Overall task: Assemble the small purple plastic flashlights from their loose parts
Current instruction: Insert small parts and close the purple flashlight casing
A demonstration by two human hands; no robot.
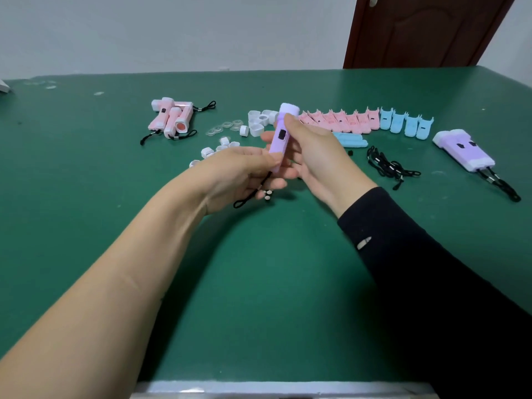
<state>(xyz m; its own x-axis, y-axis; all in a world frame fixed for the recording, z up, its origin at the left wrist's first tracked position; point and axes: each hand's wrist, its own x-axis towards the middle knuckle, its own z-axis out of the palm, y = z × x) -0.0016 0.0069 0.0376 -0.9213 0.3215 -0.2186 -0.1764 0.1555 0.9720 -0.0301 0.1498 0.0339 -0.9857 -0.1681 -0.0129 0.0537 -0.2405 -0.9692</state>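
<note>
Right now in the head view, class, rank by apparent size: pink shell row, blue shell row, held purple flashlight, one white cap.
1. pink shell row
2-3. blue shell row and held purple flashlight: look alike, flashlight nearer the camera, so unranked
4. white cap

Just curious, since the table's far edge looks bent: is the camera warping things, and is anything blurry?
Head view: the wide lens bows the edge of the green table; light is soft, no glare; the purple flashlight held by left hand and right hand looks slightly blurred.

Green table point(259, 269): pink flashlights point(171, 118), white caps point(256, 122), cords point(388, 165), purple flashlights point(466, 149).
</note>
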